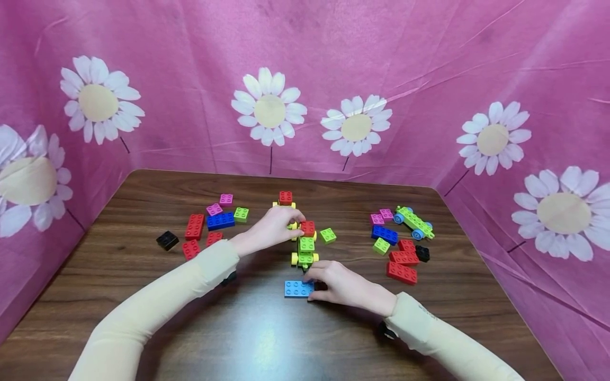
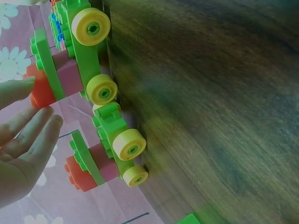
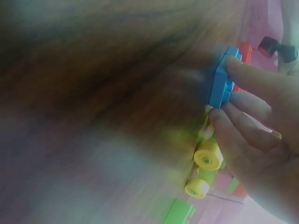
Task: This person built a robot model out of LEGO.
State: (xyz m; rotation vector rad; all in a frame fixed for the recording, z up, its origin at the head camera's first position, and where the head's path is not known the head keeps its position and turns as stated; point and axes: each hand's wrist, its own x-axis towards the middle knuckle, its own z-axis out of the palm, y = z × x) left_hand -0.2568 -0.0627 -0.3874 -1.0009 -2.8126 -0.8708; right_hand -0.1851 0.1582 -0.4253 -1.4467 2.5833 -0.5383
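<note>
Two lime-green toy cars with yellow wheels stand in line at mid-table, the nearer car [image 1: 305, 258] in front. In the left wrist view, that car [image 2: 86, 56] carries a pink brick [image 2: 66, 72], a green plate and a red brick [image 2: 42, 86] on top. My left hand [image 1: 274, 225] has thumb and fingertips on this red brick, pinching it. A light blue two-by-four brick [image 1: 296, 289] lies just in front of the car. My right hand [image 1: 338, 286] holds its right end between thumb and fingers, as the right wrist view [image 3: 222, 81] also shows.
Loose bricks lie left, among them a long red brick [image 1: 194, 226], a blue brick [image 1: 221, 220] and a black brick [image 1: 168, 240]. At right are red bricks [image 1: 402, 272], another blue brick [image 1: 384, 235] and a green car base [image 1: 413, 223]. A green brick [image 1: 328, 235] sits beside the cars.
</note>
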